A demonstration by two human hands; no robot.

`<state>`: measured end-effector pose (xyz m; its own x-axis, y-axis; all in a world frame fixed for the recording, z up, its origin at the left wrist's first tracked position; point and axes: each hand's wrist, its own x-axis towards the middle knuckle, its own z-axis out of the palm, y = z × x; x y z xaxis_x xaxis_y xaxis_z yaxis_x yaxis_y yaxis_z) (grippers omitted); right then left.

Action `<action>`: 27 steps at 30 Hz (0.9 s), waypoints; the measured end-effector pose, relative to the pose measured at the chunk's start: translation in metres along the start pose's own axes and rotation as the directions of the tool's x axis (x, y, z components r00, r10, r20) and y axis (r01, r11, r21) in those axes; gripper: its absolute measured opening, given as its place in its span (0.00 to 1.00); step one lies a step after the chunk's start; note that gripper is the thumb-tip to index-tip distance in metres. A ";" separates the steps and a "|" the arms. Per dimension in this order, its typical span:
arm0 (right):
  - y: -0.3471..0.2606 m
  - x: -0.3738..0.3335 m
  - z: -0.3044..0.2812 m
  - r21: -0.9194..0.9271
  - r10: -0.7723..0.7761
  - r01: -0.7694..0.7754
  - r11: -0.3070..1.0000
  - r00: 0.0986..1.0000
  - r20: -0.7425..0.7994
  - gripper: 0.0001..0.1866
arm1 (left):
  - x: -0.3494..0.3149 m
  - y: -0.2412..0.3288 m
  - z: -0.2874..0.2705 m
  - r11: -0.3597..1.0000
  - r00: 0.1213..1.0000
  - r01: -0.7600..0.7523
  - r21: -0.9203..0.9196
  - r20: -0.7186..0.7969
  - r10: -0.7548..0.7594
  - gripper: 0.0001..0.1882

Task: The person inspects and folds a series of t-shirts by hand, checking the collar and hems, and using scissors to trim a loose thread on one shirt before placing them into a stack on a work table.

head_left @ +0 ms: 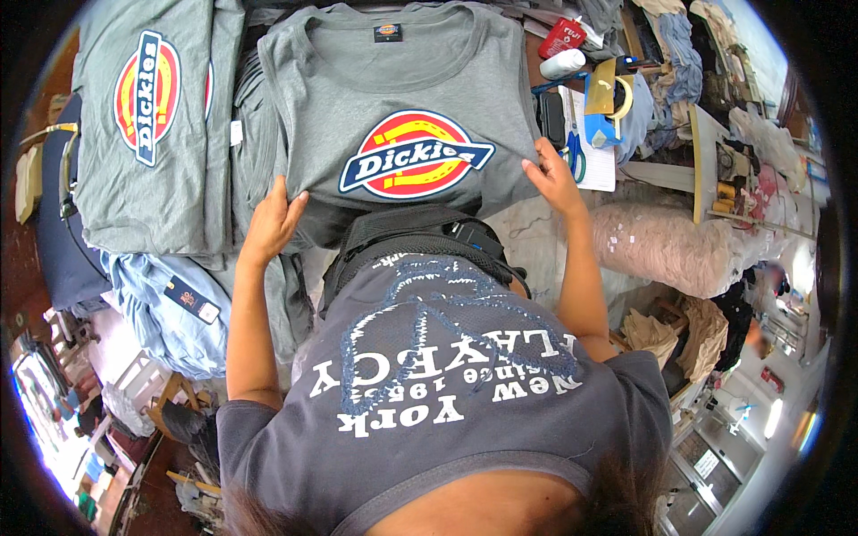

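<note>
A grey tank top (322,116) with a red, yellow and blue chest print lies spread in front of me, its neckline at the far side. My left hand (273,221) pinches its left edge near the armhole. At the opposite edge, my right hand (554,177) grips the fabric between thumb and fingers. More grey garments lie beneath it. To the left rests a pile of folded grey shirts (98,192) bearing the same kind of print.
Light blue garments (170,313) with a dark tag lie below the left pile. On the right are blue-handled scissors (574,159), a tape dispenser (608,107), a white bottle (562,63), a red container (563,38) and paper (601,170). A large plastic-wrapped bundle (661,246) stands beyond my right arm.
</note>
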<state>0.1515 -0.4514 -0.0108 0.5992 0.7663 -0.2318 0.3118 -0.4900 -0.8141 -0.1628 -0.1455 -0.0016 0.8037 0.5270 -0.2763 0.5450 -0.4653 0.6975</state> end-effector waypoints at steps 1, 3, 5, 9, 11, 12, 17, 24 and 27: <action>-0.005 0.002 -0.002 -0.096 0.024 -0.022 0.995 1.000 0.019 0.13 | 0.001 0.000 -0.002 0.997 0.999 -0.033 0.070 0.003 0.032 0.18; -0.020 0.003 -0.005 -0.236 0.008 0.002 0.972 0.999 0.042 0.15 | 0.000 -0.004 -0.003 0.989 0.996 -0.087 0.117 -0.009 0.089 0.18; -0.036 -0.002 -0.005 -0.322 -0.075 0.089 0.943 0.996 0.056 0.17 | -0.001 -0.003 -0.003 0.986 0.995 -0.102 0.129 -0.004 0.103 0.18; -0.029 -0.007 -0.008 -0.480 -0.130 0.223 0.848 0.967 0.220 0.18 | -0.009 -0.002 0.001 0.993 0.993 -0.113 0.024 -0.014 0.114 0.18; -0.036 -0.010 -0.009 -0.474 0.016 0.097 0.875 0.973 0.229 0.19 | -0.011 0.000 0.007 0.993 0.993 -0.120 -0.010 -0.012 0.120 0.17; -0.036 -0.010 -0.009 -0.473 0.039 0.067 0.879 0.977 0.210 0.19 | -0.011 0.002 0.008 0.994 0.994 -0.106 -0.001 0.007 0.106 0.17; -0.043 -0.007 -0.013 -0.551 0.123 -0.023 0.834 0.982 0.144 0.21 | -0.004 -0.003 -0.011 0.981 0.999 0.009 0.195 -0.050 0.001 0.16; -0.015 -0.028 -0.017 -0.273 0.027 -0.010 0.962 0.998 0.058 0.22 | -0.024 -0.029 -0.035 0.982 0.978 -0.052 0.180 -0.189 0.087 0.15; 0.000 -0.033 -0.019 -0.142 0.039 -0.044 0.989 0.999 -0.036 0.19 | -0.030 -0.036 -0.033 0.967 0.948 -0.167 0.191 -0.239 0.211 0.16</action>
<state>0.1451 -0.4846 0.0071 0.6372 0.7310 -0.2442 0.3869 -0.5775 -0.7189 -0.2145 -0.1216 0.0038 0.8196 0.5713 0.0432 0.4386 -0.6741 0.5943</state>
